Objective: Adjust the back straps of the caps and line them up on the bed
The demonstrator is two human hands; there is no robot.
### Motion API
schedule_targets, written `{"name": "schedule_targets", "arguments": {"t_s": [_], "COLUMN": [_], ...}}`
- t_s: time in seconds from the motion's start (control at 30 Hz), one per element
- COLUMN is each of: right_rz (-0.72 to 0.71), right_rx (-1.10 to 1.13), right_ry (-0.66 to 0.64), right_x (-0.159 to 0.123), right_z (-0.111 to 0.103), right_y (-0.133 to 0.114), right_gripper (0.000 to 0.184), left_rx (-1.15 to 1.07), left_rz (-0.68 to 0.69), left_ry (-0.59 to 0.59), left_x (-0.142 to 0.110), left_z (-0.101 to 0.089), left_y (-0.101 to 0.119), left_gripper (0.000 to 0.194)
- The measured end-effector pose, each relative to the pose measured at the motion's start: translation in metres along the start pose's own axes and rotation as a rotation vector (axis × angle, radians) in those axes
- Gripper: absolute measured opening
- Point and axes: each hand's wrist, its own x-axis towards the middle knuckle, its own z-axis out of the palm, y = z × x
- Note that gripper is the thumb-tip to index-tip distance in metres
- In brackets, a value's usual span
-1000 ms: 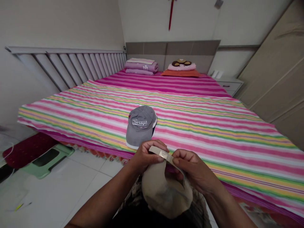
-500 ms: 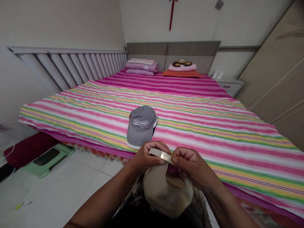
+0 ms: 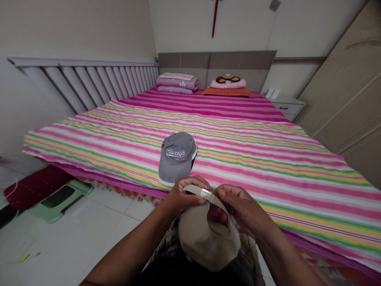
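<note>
A beige baseball cap (image 3: 205, 238) hangs upside-down-looking above my lap, its back opening and strap facing up toward me. On the strap sits a shiny metal buckle (image 3: 206, 194). My left hand (image 3: 189, 194) pinches the strap just left of the buckle, thumb in front and fingers behind. To the right of the buckle, my right hand (image 3: 241, 206) grips the strap and the edge of the opening; some fingertips show through the gap. Just beyond my hands, a grey cap (image 3: 177, 157) with white "Always" lettering lies on the bed, apparently over another white-edged cap (image 3: 195, 153).
The bed's striped sheet (image 3: 253, 159) spreads ahead of me. Folded purple bedding (image 3: 177, 84) and a pink and orange pile (image 3: 228, 90) lie by the headboard (image 3: 190, 61). A green plastic stool (image 3: 61, 202) stands on the tiled floor at left; a white nightstand (image 3: 287, 107) is at far right.
My right hand has shifted slightly outward along the strap, so more of the strap shows right of the buckle. The buckle has tilted and moved a little left. The grey cap stays put.
</note>
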Motion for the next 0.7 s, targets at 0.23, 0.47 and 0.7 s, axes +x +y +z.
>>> {"name": "schedule_targets", "arguments": {"t_s": [0.23, 0.47, 0.7], "right_rz": [-0.013, -0.052, -0.045], "right_rx": [-0.018, -0.086, -0.023], "right_ry": [0.028, 0.009, 0.019], "right_x": [-0.004, -0.006, -0.005], "right_z": [-0.007, -0.006, -0.004], "right_y": [-0.005, -0.006, -0.004], "right_gripper": [0.025, 0.023, 0.022], "left_rx": [-0.113, -0.02, 0.07], "left_rz": [-0.174, -0.454, -0.69], "left_ry": [-0.114, -0.268, -0.325], "left_x": [0.0, 0.014, 0.017], "left_z": [-0.006, -0.018, -0.011], "left_y": [0.008, 0.022, 0.029], "left_gripper": [0.044, 0.053, 0.024]}}
